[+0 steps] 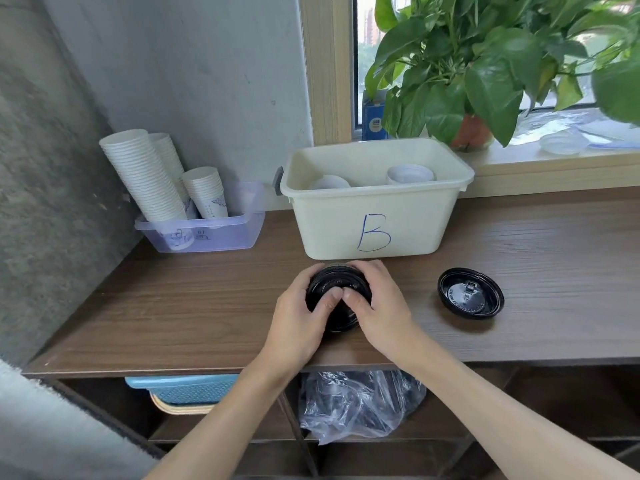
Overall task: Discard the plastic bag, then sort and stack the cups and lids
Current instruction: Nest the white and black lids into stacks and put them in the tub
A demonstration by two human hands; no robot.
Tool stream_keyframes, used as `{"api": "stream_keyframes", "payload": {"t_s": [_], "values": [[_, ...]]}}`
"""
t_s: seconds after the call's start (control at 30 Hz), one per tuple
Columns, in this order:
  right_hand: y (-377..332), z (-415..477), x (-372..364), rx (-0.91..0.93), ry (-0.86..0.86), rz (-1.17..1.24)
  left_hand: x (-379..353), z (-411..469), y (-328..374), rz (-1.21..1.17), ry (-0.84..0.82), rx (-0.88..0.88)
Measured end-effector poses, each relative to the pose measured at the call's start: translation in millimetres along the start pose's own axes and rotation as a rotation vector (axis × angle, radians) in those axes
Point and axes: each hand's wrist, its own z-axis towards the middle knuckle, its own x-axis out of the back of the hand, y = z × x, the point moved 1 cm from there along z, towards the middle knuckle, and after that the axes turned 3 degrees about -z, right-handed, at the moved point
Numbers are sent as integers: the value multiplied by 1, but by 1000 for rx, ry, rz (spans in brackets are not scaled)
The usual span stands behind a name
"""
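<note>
The left hand (298, 306) and the right hand (377, 303) both curl round a stack of black lids (341, 318), fingers wrapped over its far rim and thumbs meeting on top. This grip from both sides looks meant to square the lids up and press them into one nested pile. The stack sits on the wooden table (207, 306) just in front of the cream bin marked B (374, 216), probably close to where it is headed. In front of the bin and off to its right, well apart from the hands, one loose black lid (470, 298) lies alone and seems not yet added to the stack. Inside the bin lie a few white lids (410, 174), which suggests it is the place for lids. Left of the bin, tall leaning stacks of paper cups (145, 174) stand in a clear tray (221, 233), so the cups appear sorted already. Below the bin, under the tabletop, the crumpled plastic bag (360, 407) sits in a shelf opening; whether that counts as discarded I cannot tell.
</note>
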Motion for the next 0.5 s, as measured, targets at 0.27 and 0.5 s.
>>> {"api": "stream_keyframes", "payload": {"t_s": [0.27,0.5], "values": [[0,-1,-2,-43,-159,55,1,-5,3,-15,139,-7],[0,-2,-1,-6,-134,9,2,-3,-1,16,89,-115]]}}
